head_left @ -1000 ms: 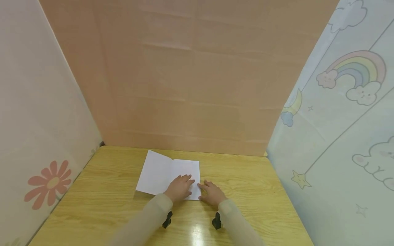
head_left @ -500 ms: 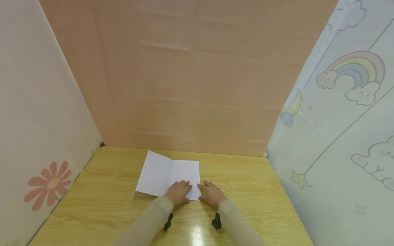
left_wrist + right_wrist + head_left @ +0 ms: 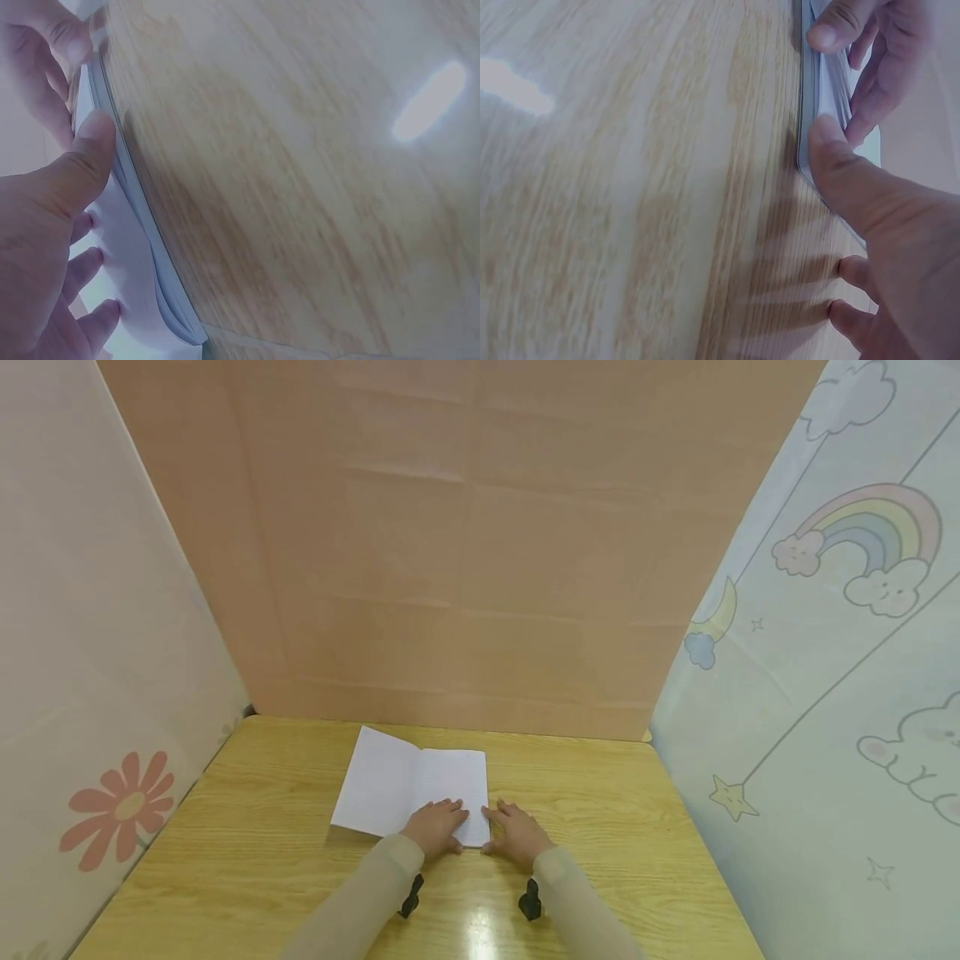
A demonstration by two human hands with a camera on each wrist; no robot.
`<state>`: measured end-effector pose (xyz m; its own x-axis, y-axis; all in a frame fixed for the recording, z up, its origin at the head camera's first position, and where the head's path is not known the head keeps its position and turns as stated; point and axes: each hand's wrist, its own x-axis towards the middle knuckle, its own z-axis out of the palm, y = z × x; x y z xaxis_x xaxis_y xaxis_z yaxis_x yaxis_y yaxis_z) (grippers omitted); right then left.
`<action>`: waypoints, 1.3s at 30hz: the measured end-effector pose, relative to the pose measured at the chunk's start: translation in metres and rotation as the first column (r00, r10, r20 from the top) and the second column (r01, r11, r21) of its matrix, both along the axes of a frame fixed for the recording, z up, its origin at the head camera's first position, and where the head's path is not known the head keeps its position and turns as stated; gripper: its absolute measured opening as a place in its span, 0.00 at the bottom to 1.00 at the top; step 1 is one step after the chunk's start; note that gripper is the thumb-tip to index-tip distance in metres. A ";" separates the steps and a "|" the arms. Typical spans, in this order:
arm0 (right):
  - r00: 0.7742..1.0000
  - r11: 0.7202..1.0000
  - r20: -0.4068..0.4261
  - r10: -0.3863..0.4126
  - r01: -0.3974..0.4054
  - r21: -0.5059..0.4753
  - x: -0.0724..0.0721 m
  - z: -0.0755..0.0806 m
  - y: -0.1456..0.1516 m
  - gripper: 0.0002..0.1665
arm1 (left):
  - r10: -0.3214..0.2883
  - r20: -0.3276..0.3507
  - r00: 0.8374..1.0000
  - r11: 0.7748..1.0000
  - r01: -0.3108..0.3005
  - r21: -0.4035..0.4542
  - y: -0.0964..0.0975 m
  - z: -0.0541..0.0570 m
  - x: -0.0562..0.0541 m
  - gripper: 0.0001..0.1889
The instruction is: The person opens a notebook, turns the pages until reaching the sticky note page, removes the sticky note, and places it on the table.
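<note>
Wood-grained desk (image 3: 637,827) is carrying an open notebook (image 3: 416,785), its spread running left to right; the left hand (image 3: 435,828) is resting extended fingers on its right page (image 3: 453,777), while the right hand (image 3: 519,833), fingers apart, is touching that page's outer edge.

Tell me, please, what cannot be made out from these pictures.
Head view: part of the right page of the open white paper notebook, hidden by the bare left hand.
Head view: any writing on its pages, too small.
Left wrist view: that hand's wrist, cut off by left edge.
</note>
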<state>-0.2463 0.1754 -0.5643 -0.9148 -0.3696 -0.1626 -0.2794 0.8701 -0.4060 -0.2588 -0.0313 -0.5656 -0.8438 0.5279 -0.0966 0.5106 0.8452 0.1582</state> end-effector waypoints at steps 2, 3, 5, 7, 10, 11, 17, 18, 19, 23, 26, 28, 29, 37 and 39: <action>1.000 1.000 0.012 -0.003 0.003 -0.009 0.000 0.000 0.000 0.44 | -0.004 0.001 1.000 1.000 0.004 0.005 0.000 0.000 -0.001 0.35; 1.000 1.000 0.011 -0.001 0.001 -0.009 0.001 0.000 0.000 0.45 | -0.005 0.004 1.000 1.000 0.005 0.005 -0.001 0.000 -0.001 0.35; 1.000 1.000 0.015 0.003 -0.002 -0.010 0.001 0.001 0.000 0.46 | -0.008 0.015 1.000 1.000 0.008 0.006 -0.001 0.000 -0.002 0.35; 1.000 1.000 0.015 0.007 -0.007 -0.008 0.001 0.001 0.000 0.46 | -0.011 0.020 1.000 1.000 0.011 0.011 -0.002 0.000 -0.001 0.35; 1.000 1.000 0.014 0.013 -0.013 -0.004 0.002 0.002 0.000 0.46 | -0.014 0.031 0.999 1.000 0.013 0.026 -0.003 0.001 -0.001 0.35; 1.000 1.000 0.012 0.014 -0.014 -0.007 0.002 0.002 0.000 0.46 | -0.014 0.034 0.999 0.999 0.013 0.031 -0.003 0.002 -0.001 0.35; 1.000 1.000 0.008 0.014 -0.014 0.000 0.001 0.000 0.001 0.46 | -0.014 0.041 0.999 0.999 0.012 0.046 -0.004 0.000 -0.001 0.35; 1.000 1.000 0.007 0.014 -0.014 0.005 0.001 0.000 0.001 0.46 | -0.013 0.041 0.999 0.999 0.011 0.046 -0.004 0.000 -0.001 0.35; 1.000 1.000 0.004 0.014 -0.014 0.006 0.001 -0.001 0.001 0.46 | -0.012 0.040 0.999 0.999 0.010 0.044 -0.004 -0.001 -0.001 0.35; 1.000 1.000 0.009 0.008 -0.008 0.014 0.000 -0.003 0.001 0.47 | -0.010 0.029 1.000 0.999 0.009 0.044 -0.003 -0.001 -0.001 0.35; 1.000 1.000 0.010 0.009 -0.010 0.013 0.000 -0.004 0.001 0.47 | -0.012 0.017 1.000 0.999 0.012 0.038 -0.003 0.000 0.000 0.35; 1.000 1.000 0.011 0.010 -0.010 0.013 0.000 -0.004 0.001 0.47 | -0.015 0.015 1.000 0.999 0.014 0.039 -0.004 0.000 0.000 0.36; 1.000 1.000 0.011 0.009 -0.009 0.012 0.000 -0.005 0.001 0.47 | -0.017 0.016 1.000 0.999 0.016 0.040 -0.004 0.001 0.001 0.35; 1.000 1.000 -0.005 0.023 -0.023 0.020 -0.002 -0.007 0.004 0.47 | -0.017 0.080 0.997 0.997 0.011 0.075 -0.004 -0.002 -0.004 0.35; 1.000 0.999 -0.012 0.026 -0.026 0.021 -0.002 -0.008 0.004 0.47 | -0.016 0.089 0.996 0.997 0.010 0.074 -0.004 -0.003 -0.006 0.35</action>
<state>-0.2481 0.1794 -0.5719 -0.9070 -0.3898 -0.1595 -0.3066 0.8708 -0.3844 -0.2648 -0.0351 -0.5690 -0.8266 0.5472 -0.1319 0.5026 0.8230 0.2646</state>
